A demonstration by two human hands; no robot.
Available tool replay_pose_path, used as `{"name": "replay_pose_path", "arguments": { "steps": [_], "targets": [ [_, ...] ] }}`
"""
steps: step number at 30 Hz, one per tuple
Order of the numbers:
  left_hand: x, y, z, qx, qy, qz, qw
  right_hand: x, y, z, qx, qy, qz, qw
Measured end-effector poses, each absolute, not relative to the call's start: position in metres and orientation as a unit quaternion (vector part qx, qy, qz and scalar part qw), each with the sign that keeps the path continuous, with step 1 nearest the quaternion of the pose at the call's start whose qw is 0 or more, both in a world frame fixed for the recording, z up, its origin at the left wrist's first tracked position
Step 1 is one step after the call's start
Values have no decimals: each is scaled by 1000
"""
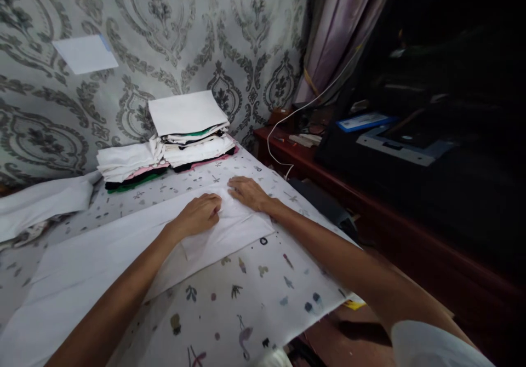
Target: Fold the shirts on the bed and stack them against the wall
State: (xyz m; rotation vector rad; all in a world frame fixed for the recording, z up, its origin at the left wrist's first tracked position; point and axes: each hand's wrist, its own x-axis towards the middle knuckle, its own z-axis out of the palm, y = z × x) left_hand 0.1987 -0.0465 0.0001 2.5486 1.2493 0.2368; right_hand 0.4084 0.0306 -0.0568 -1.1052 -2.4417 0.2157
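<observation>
A long white cloth garment (102, 252) lies spread in a strip across a patterned bed sheet (230, 312), slightly creased near its right end. My left hand (199, 213) rests on that end with its fingers curled into the fabric; the fingertips are partly hidden. Just to its right, my right hand (249, 193) lies flat over the garment's far corner, fingers stretched out. A small gap separates the two hands.
Behind the garment stand two stacks of folded clothes, a taller one (189, 115) and a lower one (129, 164). Another white garment (49, 200) lies at left. A dark red cabinet (304, 153) with a white cable (269, 137) and a large black screen borders the right side.
</observation>
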Motion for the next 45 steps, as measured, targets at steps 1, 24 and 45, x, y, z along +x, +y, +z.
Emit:
{"name": "replay_pose_path", "arguments": {
  "steps": [1, 24, 45],
  "targets": [
    [193, -45, 1, 876, 435, 104, 179, 410, 32, -58, -399, -887, 80, 219],
    [156, -115, 30, 842, 489, -11, 226, 386, -12, -46, -261, -910, 214, 241],
    [232, -69, 1, 737, 667, 65, 90, 378, -3, -56, -348, -790, 357, 358]
  ]
}}
